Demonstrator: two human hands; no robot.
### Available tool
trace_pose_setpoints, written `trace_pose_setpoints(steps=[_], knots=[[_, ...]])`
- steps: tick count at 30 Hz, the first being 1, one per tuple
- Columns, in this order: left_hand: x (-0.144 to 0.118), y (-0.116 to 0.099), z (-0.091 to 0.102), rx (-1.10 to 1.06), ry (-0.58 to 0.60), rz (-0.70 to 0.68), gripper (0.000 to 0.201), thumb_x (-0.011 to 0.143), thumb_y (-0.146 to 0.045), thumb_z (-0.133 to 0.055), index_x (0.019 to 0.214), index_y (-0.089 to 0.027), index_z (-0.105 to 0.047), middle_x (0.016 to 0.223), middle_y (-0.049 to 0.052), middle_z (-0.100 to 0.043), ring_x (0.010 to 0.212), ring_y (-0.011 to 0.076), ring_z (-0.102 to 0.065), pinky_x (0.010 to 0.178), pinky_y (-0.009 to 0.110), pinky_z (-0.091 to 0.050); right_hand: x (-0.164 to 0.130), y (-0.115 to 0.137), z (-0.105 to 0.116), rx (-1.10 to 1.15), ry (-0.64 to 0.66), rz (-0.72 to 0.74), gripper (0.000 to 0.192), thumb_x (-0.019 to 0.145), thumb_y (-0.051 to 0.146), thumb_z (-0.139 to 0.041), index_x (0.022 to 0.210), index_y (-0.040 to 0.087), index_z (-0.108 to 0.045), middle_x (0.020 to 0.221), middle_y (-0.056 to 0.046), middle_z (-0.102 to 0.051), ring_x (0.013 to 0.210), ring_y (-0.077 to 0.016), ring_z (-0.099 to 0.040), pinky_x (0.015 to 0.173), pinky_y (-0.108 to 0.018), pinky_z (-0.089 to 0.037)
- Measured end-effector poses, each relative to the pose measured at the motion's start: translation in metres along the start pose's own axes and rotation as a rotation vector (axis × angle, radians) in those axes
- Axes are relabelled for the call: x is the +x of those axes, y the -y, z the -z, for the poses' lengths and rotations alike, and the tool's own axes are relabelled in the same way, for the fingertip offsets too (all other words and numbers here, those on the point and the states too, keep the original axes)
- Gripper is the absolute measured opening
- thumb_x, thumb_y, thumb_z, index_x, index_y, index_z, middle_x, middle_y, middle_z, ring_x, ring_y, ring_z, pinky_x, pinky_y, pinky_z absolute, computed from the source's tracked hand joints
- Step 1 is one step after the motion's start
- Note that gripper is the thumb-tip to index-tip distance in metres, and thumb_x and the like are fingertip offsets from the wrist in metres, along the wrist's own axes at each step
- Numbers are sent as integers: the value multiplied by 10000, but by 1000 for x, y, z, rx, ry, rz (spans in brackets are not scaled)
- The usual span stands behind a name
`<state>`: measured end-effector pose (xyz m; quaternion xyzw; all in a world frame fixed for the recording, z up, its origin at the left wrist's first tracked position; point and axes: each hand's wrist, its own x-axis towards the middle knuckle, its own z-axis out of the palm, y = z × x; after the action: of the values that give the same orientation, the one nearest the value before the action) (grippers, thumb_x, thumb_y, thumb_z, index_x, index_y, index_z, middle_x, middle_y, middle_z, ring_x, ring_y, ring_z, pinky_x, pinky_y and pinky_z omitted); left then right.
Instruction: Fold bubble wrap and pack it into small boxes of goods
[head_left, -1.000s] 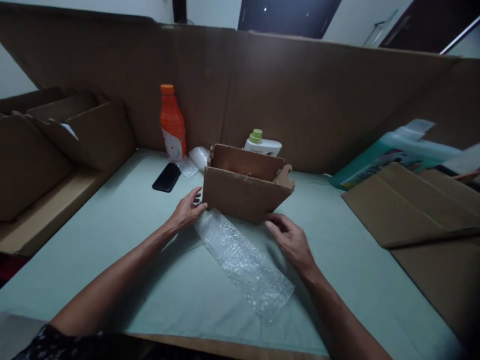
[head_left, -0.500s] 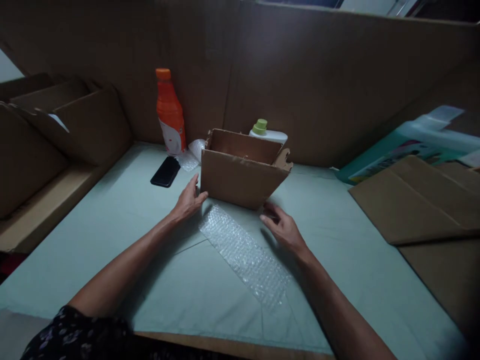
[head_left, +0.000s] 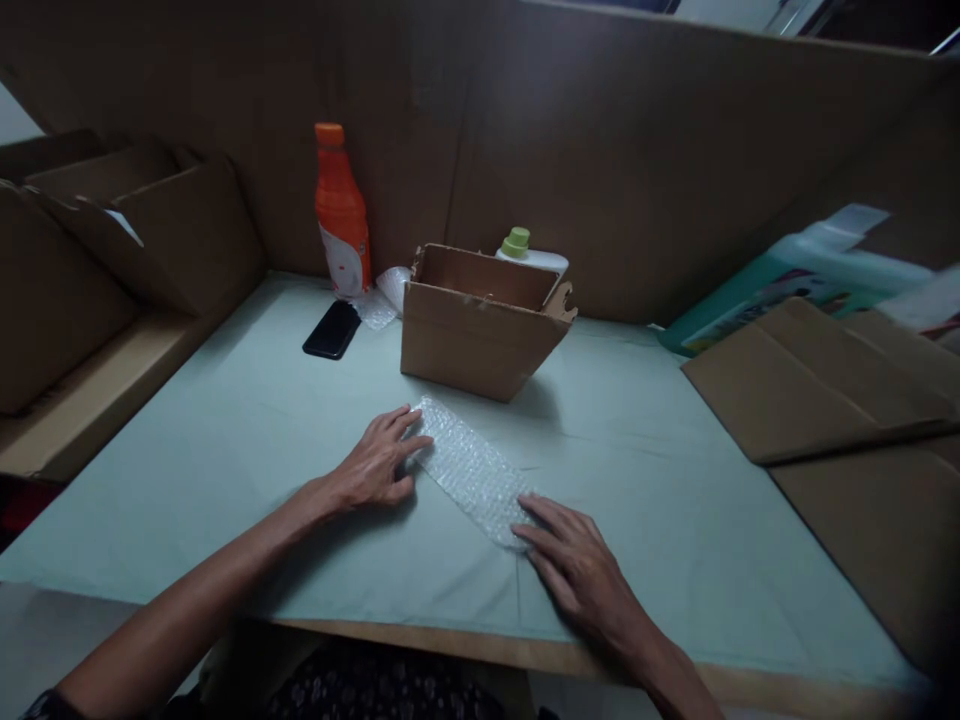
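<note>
A strip of clear bubble wrap (head_left: 469, 468) lies flat on the pale green table cover (head_left: 247, 420). My left hand (head_left: 373, 464) rests flat on its far left end, fingers spread. Resting on the near right end is my right hand (head_left: 581, 575), fingertips touching the wrap. Neither hand grips anything. Behind the strip stands an open brown cardboard box (head_left: 480, 322), apart from both hands.
An orange bottle (head_left: 341, 215), a black phone (head_left: 332, 329), crumpled bubble wrap (head_left: 384, 297) and a white bottle with a green cap (head_left: 525, 252) sit near the back cardboard wall. Flat cardboard sheets (head_left: 817, 385) lie right. Cardboard boxes (head_left: 142, 230) stand left.
Both hands left the box's sides and came back toward me onto the two ends of the bubble wrap. The box now stands free, farther from the strip.
</note>
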<state>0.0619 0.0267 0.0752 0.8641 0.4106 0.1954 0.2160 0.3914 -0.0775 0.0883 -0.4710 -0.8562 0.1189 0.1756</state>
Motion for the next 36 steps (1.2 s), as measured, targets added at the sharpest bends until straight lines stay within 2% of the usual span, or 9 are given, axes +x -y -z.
trace_pose_setpoints(steps=[4,7,12,17,19,22,28,32,36], knots=[[5,-8,2,-18,28,-45,624,666,-201,-713,1281,-263,-630,1593,121,-398,1495,405,-281,1177,622,-252,13,8,8,202,-76,-86,286,998,278,-490,1141,280,-737,1229,-79,-729,1156,-261,-668,973,-503,-550],[2,-10,12,-64,-36,-12,379,740,-168,-673,1111,-237,-705,1519,125,-498,1442,367,-394,1154,581,-322,15,15,30,413,-91,-178,311,1008,382,-495,1181,287,-736,1248,-77,-720,1177,-254,-658,1023,-474,-535],[-24,-14,44,-128,-62,7,202,902,-206,-529,1004,-240,-701,1146,74,-733,1092,242,-666,989,440,-494,18,21,52,617,-155,-305,327,959,494,-575,1055,265,-788,1153,-83,-754,1113,-261,-690,1028,-437,-542],[-49,-23,66,62,-129,72,82,877,-252,-582,869,-236,-662,859,26,-717,812,214,-651,1025,482,-439,37,27,43,570,-234,-248,271,912,479,-640,916,248,-780,1003,-84,-773,996,-263,-716,963,-442,-573],[-58,-24,66,156,-136,90,35,854,-220,-597,838,-237,-623,845,13,-693,816,211,-636,1097,522,-370,43,28,37,538,-239,-190,234,911,445,-639,878,243,-752,989,-82,-767,978,-255,-716,941,-434,-576],[-73,-20,61,153,-34,64,35,850,-216,-623,866,-243,-607,884,1,-673,869,210,-632,1136,544,-317,48,25,31,500,-154,-169,219,903,432,-637,830,236,-703,1030,-85,-753,1000,-252,-708,931,-428,-568],[-95,-4,56,-84,125,66,126,886,-263,-620,1007,-265,-654,1007,29,-693,987,230,-628,927,403,-478,45,14,19,682,185,-260,367,932,511,-573,765,213,-707,1027,-89,-753,980,-254,-697,908,-409,-547],[-91,-5,61,-129,156,144,296,878,-441,-662,1112,-259,-661,1089,56,-692,1004,247,-642,894,387,-501,46,12,14,687,150,-352,372,933,525,-563,846,206,-733,947,-81,-751,903,-247,-686,828,-381,-543],[-81,-9,62,-105,35,191,230,887,-402,-591,1003,-229,-690,1095,72,-702,1003,261,-648,882,405,-503,50,10,17,654,5,-389,372,936,518,-557,861,193,-722,852,-65,-730,816,-224,-664,768,-350,-529]])
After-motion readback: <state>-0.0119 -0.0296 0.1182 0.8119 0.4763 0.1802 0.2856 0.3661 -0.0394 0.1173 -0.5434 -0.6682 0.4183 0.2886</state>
